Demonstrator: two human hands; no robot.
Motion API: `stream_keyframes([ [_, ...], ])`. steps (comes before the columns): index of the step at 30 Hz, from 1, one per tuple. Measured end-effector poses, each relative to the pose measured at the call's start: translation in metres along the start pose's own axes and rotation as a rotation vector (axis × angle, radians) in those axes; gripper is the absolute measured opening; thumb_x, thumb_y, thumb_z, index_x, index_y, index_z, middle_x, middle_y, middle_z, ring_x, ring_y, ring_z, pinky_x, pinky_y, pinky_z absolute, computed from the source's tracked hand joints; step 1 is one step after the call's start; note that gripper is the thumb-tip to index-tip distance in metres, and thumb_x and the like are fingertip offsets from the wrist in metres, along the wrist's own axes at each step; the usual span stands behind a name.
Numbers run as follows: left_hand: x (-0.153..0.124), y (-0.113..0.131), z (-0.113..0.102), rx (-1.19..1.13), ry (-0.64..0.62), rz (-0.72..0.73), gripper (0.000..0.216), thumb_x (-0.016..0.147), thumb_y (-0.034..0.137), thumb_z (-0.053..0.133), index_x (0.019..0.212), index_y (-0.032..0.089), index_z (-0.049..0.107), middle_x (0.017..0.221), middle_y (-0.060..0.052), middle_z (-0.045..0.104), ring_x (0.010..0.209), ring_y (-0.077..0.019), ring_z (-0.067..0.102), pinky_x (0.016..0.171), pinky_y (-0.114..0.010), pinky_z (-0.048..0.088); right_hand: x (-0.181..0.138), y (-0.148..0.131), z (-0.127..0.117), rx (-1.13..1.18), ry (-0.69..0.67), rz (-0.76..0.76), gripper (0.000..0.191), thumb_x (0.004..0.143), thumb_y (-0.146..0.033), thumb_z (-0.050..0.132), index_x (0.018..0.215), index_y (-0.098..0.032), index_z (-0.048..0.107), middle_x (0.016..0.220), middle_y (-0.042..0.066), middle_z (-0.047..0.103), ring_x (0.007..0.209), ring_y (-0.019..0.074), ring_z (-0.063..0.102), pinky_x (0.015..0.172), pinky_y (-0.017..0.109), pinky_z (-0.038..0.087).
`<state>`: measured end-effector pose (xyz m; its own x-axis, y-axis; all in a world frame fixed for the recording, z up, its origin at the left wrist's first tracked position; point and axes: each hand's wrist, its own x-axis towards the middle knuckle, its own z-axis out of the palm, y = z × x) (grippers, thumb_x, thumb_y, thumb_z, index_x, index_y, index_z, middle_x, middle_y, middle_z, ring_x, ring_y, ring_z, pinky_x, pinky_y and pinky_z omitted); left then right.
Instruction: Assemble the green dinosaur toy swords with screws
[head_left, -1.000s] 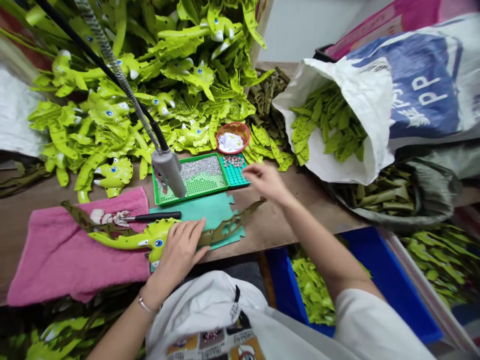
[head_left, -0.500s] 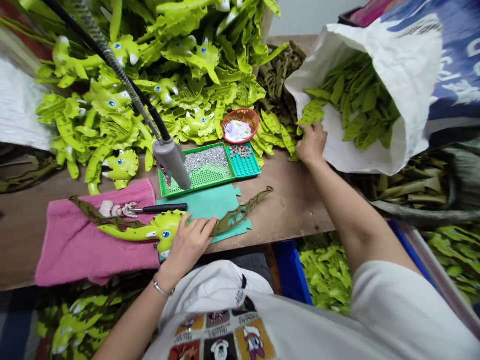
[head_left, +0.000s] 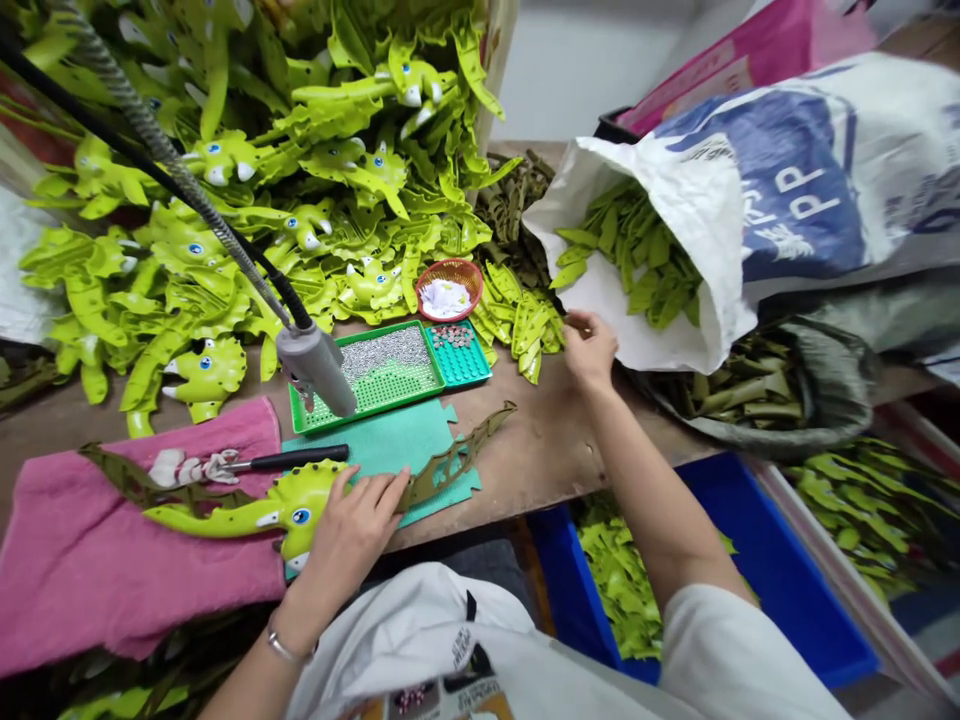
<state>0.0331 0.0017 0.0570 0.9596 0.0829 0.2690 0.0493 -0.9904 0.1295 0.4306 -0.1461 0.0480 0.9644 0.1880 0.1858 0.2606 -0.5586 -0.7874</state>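
Observation:
My left hand [head_left: 352,530] lies flat, fingers spread, on the head of a lime-green dinosaur toy [head_left: 262,510] at the bench's near edge. An olive spiked back strip [head_left: 457,455] runs from under that hand across a teal mat [head_left: 405,435]. My right hand [head_left: 589,348] is at the mouth of a white woven sack [head_left: 637,330], beside a small heap of green leaf-shaped pieces [head_left: 525,320]. Its fingers are curled; what they hold, if anything, is hidden.
A hanging powered screwdriver [head_left: 315,365] sits over a green tray of screws [head_left: 390,400]. Nearby are a small teal tray [head_left: 469,372], a red basket [head_left: 472,270], a black-handled tool [head_left: 296,459] and a pink towel [head_left: 112,560]. Green dinosaur parts [head_left: 262,200] are heaped behind. A blue bin [head_left: 757,560] stands below.
My right hand went from the small teal tray into the sack's green pieces and has now drawn back to the sack's mouth. My left hand stayed on the toy.

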Motion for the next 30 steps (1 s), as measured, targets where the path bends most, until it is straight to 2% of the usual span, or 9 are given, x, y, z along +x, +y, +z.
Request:
stream_keyframes([
  [3, 0.0, 0.0, 0.0, 0.017, 0.007, -0.002, 0.048, 0.086, 0.006, 0.059, 0.133, 0.013, 0.053, 0.103, -0.008, 0.071, 0.086, -0.0222, 0.067, 0.1, -0.045, 0.039, 0.02, -0.003, -0.003, -0.041, -0.008, 0.157, 0.031, 0.075, -0.032, 0.059, 0.099, -0.014, 0.067, 0.093, 0.01, 0.072, 0.086, 0.0211, 0.066, 0.088, 0.039, 0.053],
  [9, 0.003, 0.001, 0.001, 0.061, -0.055, -0.028, 0.05, 0.088, 0.014, 0.063, 0.136, 0.017, 0.05, 0.099, -0.006, 0.07, 0.086, -0.0227, 0.066, 0.096, -0.043, 0.042, 0.014, -0.008, 0.028, -0.091, -0.069, 0.224, 0.025, 0.056, -0.034, 0.079, 0.063, -0.02, 0.059, 0.077, 0.008, 0.068, 0.089, 0.0291, 0.065, 0.093, 0.046, 0.049],
  [13, 0.009, 0.005, 0.0, 0.096, -0.083, -0.039, 0.042, 0.085, 0.017, 0.068, 0.124, 0.016, 0.054, 0.093, -0.006, 0.067, 0.084, -0.0244, 0.065, 0.087, -0.041, 0.044, 0.009, -0.014, 0.029, -0.023, 0.003, 0.242, 0.016, 0.069, -0.034, 0.067, 0.069, -0.021, 0.057, 0.079, 0.007, 0.067, 0.087, 0.0249, 0.065, 0.088, 0.041, 0.054],
  [17, 0.01, 0.01, -0.009, 0.111, -0.095, -0.043, 0.022, 0.083, 0.017, 0.062, 0.103, 0.016, 0.055, 0.091, -0.007, 0.065, 0.079, -0.0249, 0.063, 0.073, -0.037, 0.045, -0.012, -0.028, 0.001, 0.186, -0.017, 0.174, 0.021, 0.078, -0.037, 0.059, 0.09, -0.02, 0.058, 0.08, 0.001, 0.065, 0.067, 0.0161, 0.065, 0.06, 0.03, 0.056],
  [19, 0.007, 0.011, -0.017, 0.087, -0.062, -0.052, 0.021, 0.083, 0.016, 0.057, 0.105, 0.016, 0.052, 0.09, -0.008, 0.066, 0.076, -0.0246, 0.063, 0.069, -0.036, 0.044, -0.042, -0.036, -0.013, 0.345, -0.202, 0.086, 0.028, 0.072, -0.039, 0.068, 0.091, -0.02, 0.061, 0.072, -0.002, 0.063, 0.053, 0.0123, 0.059, 0.048, 0.025, 0.051],
  [21, 0.005, 0.012, -0.027, 0.05, -0.018, -0.063, 0.028, 0.086, 0.018, 0.055, 0.113, 0.014, 0.05, 0.094, -0.009, 0.067, 0.079, -0.0248, 0.064, 0.07, -0.036, 0.045, -0.084, -0.045, -0.019, 0.396, -0.508, 0.039, 0.033, 0.066, -0.039, 0.077, 0.088, -0.018, 0.066, 0.066, -0.002, 0.064, 0.045, 0.0095, 0.053, 0.041, 0.023, 0.046],
  [24, 0.003, 0.013, -0.034, 0.022, -0.051, -0.099, 0.041, 0.093, 0.032, 0.059, 0.126, 0.012, 0.045, 0.099, -0.01, 0.067, 0.083, -0.0248, 0.066, 0.073, -0.035, 0.046, -0.15, -0.055, -0.013, 0.4, -0.933, 0.106, 0.031, 0.069, -0.043, 0.078, 0.083, -0.016, 0.07, 0.059, -0.001, 0.063, 0.042, 0.0105, 0.053, 0.04, 0.024, 0.047],
  [27, 0.003, 0.012, -0.031, 0.001, -0.203, -0.146, 0.041, 0.091, 0.042, 0.067, 0.117, 0.016, 0.051, 0.094, -0.006, 0.067, 0.08, -0.0224, 0.066, 0.069, -0.033, 0.044, -0.197, -0.055, 0.001, 0.5, -1.167, 0.113, 0.034, 0.077, -0.05, 0.073, 0.077, -0.016, 0.068, 0.058, 0.0, 0.063, 0.048, 0.0132, 0.059, 0.048, 0.027, 0.054],
  [30, 0.003, 0.009, -0.027, -0.019, -0.304, -0.176, 0.028, 0.09, 0.037, 0.07, 0.103, 0.017, 0.054, 0.09, -0.004, 0.066, 0.079, -0.0201, 0.066, 0.065, -0.03, 0.04, -0.217, -0.049, 0.012, 0.635, -1.288, 0.048, 0.038, 0.08, -0.055, 0.072, 0.089, -0.018, 0.068, 0.065, 0.001, 0.068, 0.054, 0.0151, 0.064, 0.054, 0.029, 0.058],
])
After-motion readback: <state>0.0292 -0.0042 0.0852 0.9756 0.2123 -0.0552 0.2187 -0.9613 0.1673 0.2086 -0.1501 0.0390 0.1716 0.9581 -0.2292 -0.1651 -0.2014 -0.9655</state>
